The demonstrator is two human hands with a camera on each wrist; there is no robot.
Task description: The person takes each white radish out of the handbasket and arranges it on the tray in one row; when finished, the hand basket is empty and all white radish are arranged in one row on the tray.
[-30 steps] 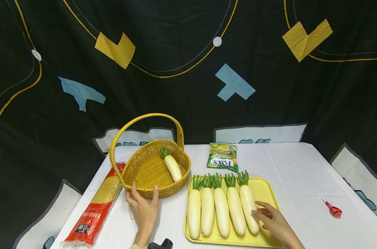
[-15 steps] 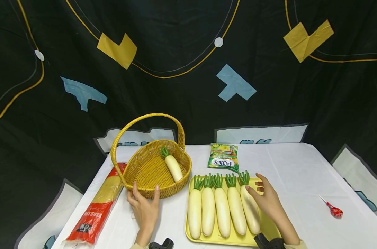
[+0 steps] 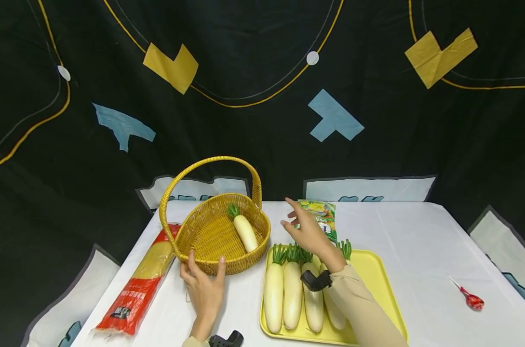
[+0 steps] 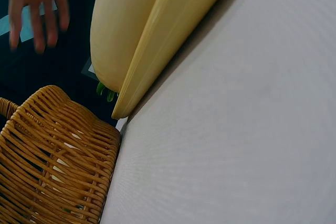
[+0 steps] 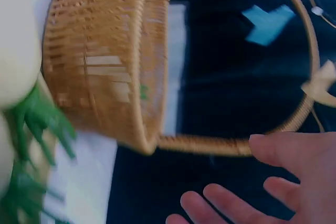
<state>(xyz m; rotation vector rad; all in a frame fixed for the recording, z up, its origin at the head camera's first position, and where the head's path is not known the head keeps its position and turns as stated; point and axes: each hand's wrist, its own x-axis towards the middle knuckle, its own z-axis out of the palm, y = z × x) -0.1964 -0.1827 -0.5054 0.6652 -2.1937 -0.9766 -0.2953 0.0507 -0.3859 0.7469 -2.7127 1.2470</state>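
Note:
A yellow wicker basket [image 3: 240, 264] with a tall arched handle stands at the left, with one white radish [image 3: 246, 233] with green stalks lying inside. My left hand [image 3: 207, 291] touches the basket's near side, thumb and index finger spread at the rim. In the head view my right hand [image 3: 307, 230] is in the air right of the basket, fingers spread and holding nothing. The right wrist view shows the thumb and fingers of that hand [image 5: 294, 177] apart, near the basket handle [image 5: 310, 51]. Several white radishes [image 3: 274, 294] lie side by side on a yellow tray [image 3: 385, 299], partly hidden by my right forearm.
A long red and yellow packet [image 3: 134, 294] lies left of the basket. Behind the tray lies a green FOX'S bag [image 3: 330, 226], partly covered by my right hand. A red lollipop [image 3: 474, 301] is on the white table [image 3: 423, 255] at the far right. A black cloth [image 3: 262, 135] hangs behind.
My right hand has moved from the rightmost radish on the tray up and left, across the tray toward the basket. My left hand stays at the basket; the view has shifted slightly.

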